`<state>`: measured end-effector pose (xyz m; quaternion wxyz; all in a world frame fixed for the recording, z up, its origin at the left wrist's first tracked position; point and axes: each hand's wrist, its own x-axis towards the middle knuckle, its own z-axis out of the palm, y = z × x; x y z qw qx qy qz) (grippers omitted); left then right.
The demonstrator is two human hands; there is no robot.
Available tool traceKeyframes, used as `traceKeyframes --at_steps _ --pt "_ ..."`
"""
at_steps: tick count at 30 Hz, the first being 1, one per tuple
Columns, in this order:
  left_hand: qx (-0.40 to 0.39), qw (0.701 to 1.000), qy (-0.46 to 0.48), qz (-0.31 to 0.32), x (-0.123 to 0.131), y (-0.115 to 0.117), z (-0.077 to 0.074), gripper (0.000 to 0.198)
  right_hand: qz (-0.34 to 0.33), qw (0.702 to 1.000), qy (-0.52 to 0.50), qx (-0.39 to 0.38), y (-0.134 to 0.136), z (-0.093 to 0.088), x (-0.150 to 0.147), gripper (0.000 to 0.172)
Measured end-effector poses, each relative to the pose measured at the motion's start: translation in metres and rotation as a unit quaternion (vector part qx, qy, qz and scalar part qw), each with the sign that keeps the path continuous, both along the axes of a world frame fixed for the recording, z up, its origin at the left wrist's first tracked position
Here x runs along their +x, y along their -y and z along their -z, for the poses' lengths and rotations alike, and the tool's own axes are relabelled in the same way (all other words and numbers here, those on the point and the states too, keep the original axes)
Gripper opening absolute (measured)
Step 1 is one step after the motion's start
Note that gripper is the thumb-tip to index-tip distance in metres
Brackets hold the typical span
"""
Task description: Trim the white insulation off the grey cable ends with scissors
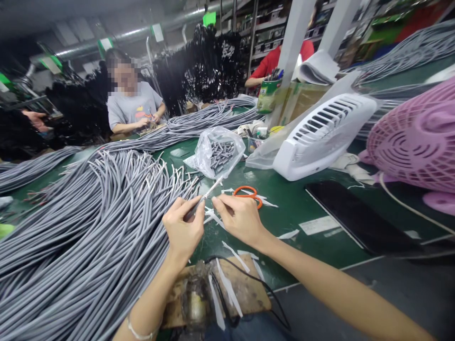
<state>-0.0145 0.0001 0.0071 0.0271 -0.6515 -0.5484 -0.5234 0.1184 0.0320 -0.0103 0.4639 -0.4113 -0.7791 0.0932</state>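
My left hand (184,229) pinches a grey cable close to its stripped end, between thumb and forefinger. The cable's pale inner end (213,187) sticks out up and to the right. Just right of it, my right hand (239,218) has thumb and forefinger pressed together; what they hold, if anything, is too small to make out. A large bundle of grey cables (106,227) with pale ends lies left of my hands. Behind my right hand rest orange-handled scissors (246,191), partly hidden by it. A clear plastic bag (202,151) of short grey pieces sits beyond my fingertips.
Right of my hands are a black phone (359,213), a white fan (320,137) and a pink fan (412,132). White scraps (231,248) litter the green table (277,255). A wooden board (249,289) is at the near edge. Two people sit across.
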Motion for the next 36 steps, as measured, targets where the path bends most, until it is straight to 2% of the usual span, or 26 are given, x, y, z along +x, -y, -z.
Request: traceKeyframes --at_steps 3,6,8,10,11,12,14,17,20,22,27,29,31,33,36 --pt "0.0 1.0 -0.012 -0.001 0.0 0.001 0.0 0.013 -0.008 1.0 -0.01 -0.023 0.0 0.0 0.0 0.041" --pt "0.01 0.999 -0.033 -0.002 0.0 0.001 0.001 0.013 -0.059 0.99 -0.061 -0.115 -0.002 -0.002 -0.002 0.043" --pt "0.025 0.998 -0.051 -0.007 0.0 -0.001 0.004 0.013 -0.138 0.959 -0.129 -0.214 -0.005 -0.002 -0.004 0.046" --pt "0.034 0.997 -0.068 -0.013 0.0 -0.002 0.006 0.013 -0.207 0.911 -0.193 -0.299 -0.006 -0.001 -0.008 0.048" --pt "0.035 0.997 -0.072 -0.013 0.0 -0.003 0.008 0.013 -0.222 0.896 -0.215 -0.32 -0.007 0.0 -0.01 0.048" --pt "0.035 0.997 -0.074 -0.013 0.0 -0.003 0.008 0.013 -0.221 0.893 -0.225 -0.322 -0.006 0.002 -0.011 0.048" --pt "0.027 0.997 -0.067 -0.011 0.0 -0.004 0.009 0.014 -0.175 0.925 -0.206 -0.268 -0.003 0.005 -0.014 0.045" --pt "-0.001 0.999 -0.044 -0.008 -0.001 -0.003 0.005 0.014 -0.062 0.985 -0.112 -0.113 0.004 0.009 -0.014 0.041" --pt "-0.04 0.999 -0.023 -0.004 -0.003 -0.002 0.003 0.012 0.0 0.999 -0.042 -0.012 0.007 0.011 -0.015 0.038" --pt "-0.04 0.999 -0.025 -0.009 -0.004 -0.002 0.004 0.012 -0.001 0.999 -0.035 -0.01 0.006 0.01 -0.017 0.038" --pt "0.039 0.991 -0.128 -0.019 -0.003 -0.004 0.013 0.02 -0.068 0.984 -0.101 -0.133 -0.002 0.007 -0.019 0.043" --pt "0.022 0.99 -0.138 -0.011 -0.002 -0.005 0.013 0.021 -0.039 0.989 -0.084 -0.115 0.0 0.008 -0.017 0.043" --pt "-0.007 0.993 -0.115 -0.008 -0.002 -0.006 0.012 0.02 0.0 0.998 -0.039 -0.054 0.004 0.01 -0.015 0.041" --pt "-0.03 0.995 -0.093 -0.009 -0.003 -0.007 0.011 0.018 0.011 1.0 -0.007 0.002 0.006 0.012 -0.014 0.039" --pt "-0.047 0.995 -0.085 -0.003 -0.005 -0.008 0.011 0.018 -0.007 1.0 -0.012 -0.006 0.0 0.012 -0.013 0.04"
